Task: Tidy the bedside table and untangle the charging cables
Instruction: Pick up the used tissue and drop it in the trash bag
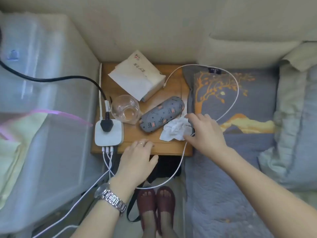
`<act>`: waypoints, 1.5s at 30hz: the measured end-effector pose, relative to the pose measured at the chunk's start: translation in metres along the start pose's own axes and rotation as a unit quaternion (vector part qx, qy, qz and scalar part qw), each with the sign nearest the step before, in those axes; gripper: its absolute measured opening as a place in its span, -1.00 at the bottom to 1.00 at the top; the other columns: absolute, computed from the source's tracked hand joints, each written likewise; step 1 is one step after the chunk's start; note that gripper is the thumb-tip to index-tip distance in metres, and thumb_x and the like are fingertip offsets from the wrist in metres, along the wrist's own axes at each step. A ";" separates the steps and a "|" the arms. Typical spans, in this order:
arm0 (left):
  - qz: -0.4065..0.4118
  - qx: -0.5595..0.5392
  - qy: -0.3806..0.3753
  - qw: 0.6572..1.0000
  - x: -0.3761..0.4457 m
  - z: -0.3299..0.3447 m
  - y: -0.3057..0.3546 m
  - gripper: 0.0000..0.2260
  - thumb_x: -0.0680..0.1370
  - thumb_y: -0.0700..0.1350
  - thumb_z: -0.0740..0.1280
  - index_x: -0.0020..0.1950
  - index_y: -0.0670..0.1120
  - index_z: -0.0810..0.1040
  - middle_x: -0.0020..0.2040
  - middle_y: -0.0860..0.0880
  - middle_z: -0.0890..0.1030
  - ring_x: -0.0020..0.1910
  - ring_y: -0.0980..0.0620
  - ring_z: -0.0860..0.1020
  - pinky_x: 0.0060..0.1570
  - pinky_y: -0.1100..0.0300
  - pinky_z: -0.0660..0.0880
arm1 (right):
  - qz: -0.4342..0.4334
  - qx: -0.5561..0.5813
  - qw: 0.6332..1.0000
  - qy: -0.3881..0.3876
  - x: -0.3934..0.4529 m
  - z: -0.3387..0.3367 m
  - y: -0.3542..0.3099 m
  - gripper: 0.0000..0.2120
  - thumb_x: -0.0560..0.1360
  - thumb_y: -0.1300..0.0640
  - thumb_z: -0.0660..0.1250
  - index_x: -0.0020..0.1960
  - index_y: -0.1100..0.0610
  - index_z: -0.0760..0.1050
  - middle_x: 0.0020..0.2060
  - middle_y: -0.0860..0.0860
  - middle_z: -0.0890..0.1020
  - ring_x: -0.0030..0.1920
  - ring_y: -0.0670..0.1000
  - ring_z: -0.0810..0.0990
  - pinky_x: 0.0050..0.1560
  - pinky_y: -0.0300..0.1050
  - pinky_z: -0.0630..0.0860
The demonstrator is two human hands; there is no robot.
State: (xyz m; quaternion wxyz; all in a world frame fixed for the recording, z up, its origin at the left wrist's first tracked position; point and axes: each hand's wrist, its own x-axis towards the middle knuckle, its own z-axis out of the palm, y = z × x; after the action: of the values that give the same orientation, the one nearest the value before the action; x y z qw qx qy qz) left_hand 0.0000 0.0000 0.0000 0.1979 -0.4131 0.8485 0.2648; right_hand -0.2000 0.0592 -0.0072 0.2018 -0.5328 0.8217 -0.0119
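Observation:
The small wooden bedside table (171, 148) carries a white power hub (116, 134) with a black plug, an empty glass (124, 109), a tissue pack (137, 78), a grey patterned glasses case (162, 114) and a crumpled white tissue (176, 129). A white charging cable (237, 90) loops from the hub under the table front, up across the pillow and back onto the table. My right hand (205, 133) rests over the crumpled tissue and a dark object beneath it, fingers curled around them. My left hand (137, 158) lies flat on the table's front edge, holding nothing.
Clear plastic storage boxes (42, 117) stand to the left, with a thick black cord (51, 79) crossing them. A bed with a grey tree-print pillow (240, 100) and blue quilt (223, 194) is on the right. My feet in red slippers (156, 201) stand below the table.

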 end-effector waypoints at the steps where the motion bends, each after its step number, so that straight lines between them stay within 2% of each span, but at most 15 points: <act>1: -0.004 -0.001 -0.003 1.000 0.002 0.004 -0.001 -0.60 0.56 0.08 0.17 0.37 -0.01 0.36 0.41 -0.01 0.37 0.33 -0.04 0.34 0.27 0.08 0.30 | -0.001 0.001 1.000 0.000 0.003 0.003 -0.001 -0.51 0.37 0.08 0.38 0.27 0.08 0.39 0.02 0.08 0.58 0.03 0.16 0.47 -0.06 -0.02 0.38; 4: -0.011 -0.011 0.011 1.000 0.005 0.016 -0.006 -0.56 0.56 0.08 0.18 0.43 0.00 0.30 0.48 -0.03 0.26 0.41 -0.03 0.25 0.35 0.08 0.24 | -0.004 -0.002 1.000 0.018 0.011 0.014 -0.001 -0.52 0.34 0.11 0.40 0.25 0.11 0.42 -0.02 0.10 0.58 0.03 0.18 0.48 -0.08 -0.02 0.36; 6: -0.010 -0.011 0.024 1.000 0.007 0.022 -0.007 -0.54 0.56 0.08 0.17 0.44 0.00 0.29 0.48 -0.02 0.26 0.40 -0.02 0.25 0.34 0.09 0.25 | -0.008 -0.007 1.000 0.026 0.015 0.021 0.000 -0.53 0.33 0.14 0.41 0.22 0.13 0.45 -0.04 0.11 0.58 0.02 0.18 0.49 -0.11 -0.05 0.31; 11: -0.010 -0.010 0.042 0.999 0.009 0.024 -0.010 -0.55 0.57 0.09 0.17 0.44 0.01 0.30 0.46 0.00 0.28 0.39 -0.01 0.27 0.32 0.09 0.27 | -0.009 0.015 0.999 0.039 0.021 0.027 0.000 -0.70 0.41 0.16 0.36 0.14 0.13 0.50 -0.06 0.12 0.61 0.02 0.18 0.50 -0.06 0.00 0.37; 15: -0.009 -0.008 0.030 0.999 0.009 0.022 -0.011 -0.56 0.56 0.09 0.18 0.42 0.01 0.33 0.47 -0.01 0.27 0.40 -0.01 0.26 0.32 0.08 0.26 | -0.014 0.044 0.998 0.048 0.022 0.022 0.000 -0.78 0.44 0.14 0.33 0.08 0.13 0.53 -0.09 0.10 0.63 0.02 0.16 0.52 -0.12 -0.04 0.37; 19: -0.012 0.010 -0.014 1.000 0.006 0.010 -0.009 -0.58 0.57 0.09 0.16 0.41 0.01 0.34 0.48 -0.01 0.28 0.41 -0.03 0.27 0.33 0.06 0.27 | -0.009 0.058 0.996 0.067 0.017 0.004 0.000 -0.80 0.43 0.17 0.31 0.04 0.12 0.55 -0.12 0.07 0.63 0.00 0.13 0.52 -0.21 -0.11 0.33; 23: -0.015 0.024 -0.028 0.999 -0.009 -0.021 -0.001 -0.61 0.58 0.10 0.14 0.35 -0.01 0.42 0.30 -0.02 0.49 0.27 -0.05 0.42 0.17 0.04 0.38 | -0.009 0.070 0.993 0.094 0.002 -0.036 0.000 -0.79 0.44 0.19 0.28 0.04 0.12 0.57 -0.11 0.07 0.62 0.00 0.15 0.52 -0.23 -0.07 0.40; 26: -0.018 0.026 0.006 0.999 -0.030 -0.057 0.009 -0.62 0.57 0.13 0.14 0.31 0.02 0.43 0.25 -0.01 0.54 0.17 -0.07 0.51 0.06 0.03 0.44 | -0.018 0.058 0.993 0.099 -0.015 -0.080 -0.003 -0.79 0.45 0.20 0.27 0.05 0.11 0.58 -0.09 0.09 0.61 0.03 0.17 0.51 -0.23 -0.08 0.34; 31: -0.007 0.045 0.063 0.997 -0.077 -0.135 0.031 -0.64 0.56 0.14 0.14 0.29 0.06 0.44 0.20 0.00 0.58 0.14 -0.06 0.54 -0.03 0.08 0.44 | -0.031 0.053 0.993 0.097 -0.048 -0.173 -0.019 -0.78 0.45 0.13 0.28 0.08 0.04 0.57 -0.07 0.07 0.54 0.05 0.15 0.51 -0.14 -0.04 0.45; 34: -0.006 0.066 0.099 0.993 -0.113 -0.184 0.045 -0.67 0.55 0.15 0.14 0.25 0.07 0.46 0.20 0.00 0.58 0.16 -0.07 0.54 -0.03 0.07 0.44 | -0.041 0.070 0.989 0.125 -0.069 -0.228 -0.035 -0.79 0.44 0.12 0.28 0.05 0.02 0.57 -0.08 0.04 0.55 0.00 0.12 0.51 -0.20 -0.11 0.37; 37: -0.020 0.092 0.134 0.987 -0.153 -0.229 0.055 -0.68 0.55 0.14 0.14 0.20 0.05 0.48 0.18 0.00 0.58 0.16 -0.07 0.52 -0.02 0.07 0.42 | -0.056 0.092 0.982 0.154 -0.092 -0.276 -0.056 -0.83 0.44 0.13 0.28 0.00 0.02 0.57 -0.14 -0.02 0.55 -0.08 0.06 0.50 -0.21 -0.13 0.36; 40: -0.029 0.094 0.160 0.982 -0.197 -0.267 0.059 -0.67 0.56 0.14 0.13 0.24 0.06 0.46 0.21 0.00 0.56 0.17 -0.06 0.51 -0.04 0.08 0.41 | -0.084 0.107 0.975 0.176 -0.114 -0.313 -0.076 -0.86 0.44 0.11 0.29 -0.02 0.01 0.55 -0.20 -0.09 0.50 -0.14 0.03 0.49 -0.23 -0.15 0.35; 45: -0.056 0.094 0.206 0.973 -0.266 -0.311 0.052 -0.66 0.55 0.17 0.16 0.27 0.11 0.46 0.25 0.00 0.56 0.20 -0.08 0.51 0.12 0.06 0.45 | -0.143 0.131 0.959 0.207 -0.146 -0.355 -0.118 -0.87 0.44 0.07 0.31 -0.02 0.01 0.54 -0.20 -0.07 0.54 -0.16 0.03 0.51 -0.20 -0.13 0.39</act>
State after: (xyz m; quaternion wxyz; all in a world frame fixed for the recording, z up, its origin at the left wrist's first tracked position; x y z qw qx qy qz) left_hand 0.0755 -0.0051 0.4056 0.0711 -0.4850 0.8677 0.0821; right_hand -0.1684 0.0677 0.3926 0.0912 -0.5993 0.7523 -0.2581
